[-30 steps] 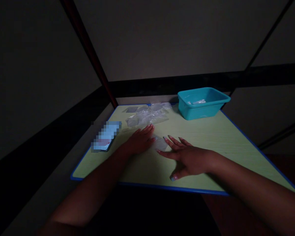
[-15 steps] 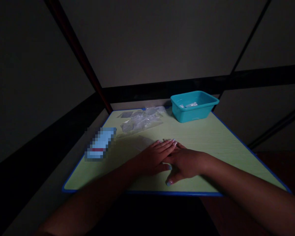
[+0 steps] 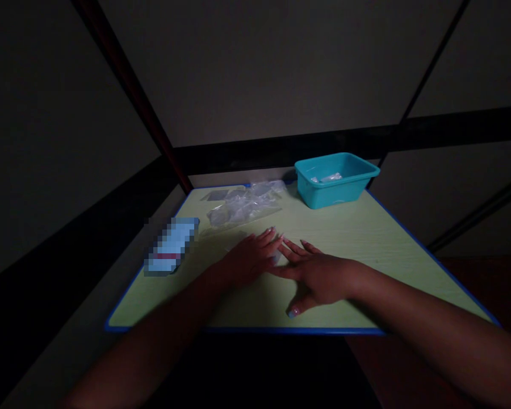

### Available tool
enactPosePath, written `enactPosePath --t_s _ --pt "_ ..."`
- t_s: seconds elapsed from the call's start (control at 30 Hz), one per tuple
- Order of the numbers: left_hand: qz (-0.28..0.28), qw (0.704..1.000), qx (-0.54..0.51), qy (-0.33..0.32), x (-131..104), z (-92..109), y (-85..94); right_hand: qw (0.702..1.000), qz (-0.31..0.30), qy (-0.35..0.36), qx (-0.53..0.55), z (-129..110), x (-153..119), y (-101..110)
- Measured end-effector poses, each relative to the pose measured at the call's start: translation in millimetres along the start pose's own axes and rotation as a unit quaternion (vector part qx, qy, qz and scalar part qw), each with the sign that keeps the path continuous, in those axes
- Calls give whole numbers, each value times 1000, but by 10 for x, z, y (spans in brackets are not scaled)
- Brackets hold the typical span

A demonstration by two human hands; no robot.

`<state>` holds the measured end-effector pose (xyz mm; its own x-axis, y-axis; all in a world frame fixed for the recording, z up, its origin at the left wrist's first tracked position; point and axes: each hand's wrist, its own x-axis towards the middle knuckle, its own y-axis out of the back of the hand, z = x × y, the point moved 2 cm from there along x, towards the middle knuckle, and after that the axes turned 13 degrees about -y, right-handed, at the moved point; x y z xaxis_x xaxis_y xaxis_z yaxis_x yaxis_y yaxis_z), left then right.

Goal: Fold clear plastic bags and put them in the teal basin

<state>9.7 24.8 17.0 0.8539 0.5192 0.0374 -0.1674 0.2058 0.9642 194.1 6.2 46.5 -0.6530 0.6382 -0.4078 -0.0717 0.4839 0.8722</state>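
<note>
My right hand (image 3: pixel 319 274) lies palm down on the pale green table (image 3: pixel 357 233), its fingers spread and thumb out to the side. Just left of it is my left hand (image 3: pixel 252 254), fingers stretched forward, their tips close to the right fingers. A thin clear plastic piece (image 3: pixel 237 241) shows beside the left hand, mostly hidden under it; whether it runs beneath both hands I cannot tell. Beyond the hands lies a heap of crumpled clear plastic bags (image 3: pixel 244 205).
A turquoise basin (image 3: pixel 332 196) with some clear plastic packets inside stands at the back right. On the left edge lies a blurred-out, light blue flat object (image 3: pixel 172 247). A small grey flat piece (image 3: pixel 217 195) is at the back left. Walls stand behind and left.
My left hand has slid off the back of my right hand, moving left and slightly away from me. The right hand has stayed nearly in place, its fingers now uncovered.
</note>
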Motion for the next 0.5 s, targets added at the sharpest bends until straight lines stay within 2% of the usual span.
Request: enactPosePath --t_s 0.17,0.27,0.5 --pt "-13 993 8 114 -142 -248 54 1000 -9 -7 3 -18 -14 38" --pt "-17 987 22 160 -201 -329 87 1000 -11 -10 9 -26 -16 42" --pt "-15 987 33 156 -222 -370 70 1000 -15 -6 15 -7 -18 58"
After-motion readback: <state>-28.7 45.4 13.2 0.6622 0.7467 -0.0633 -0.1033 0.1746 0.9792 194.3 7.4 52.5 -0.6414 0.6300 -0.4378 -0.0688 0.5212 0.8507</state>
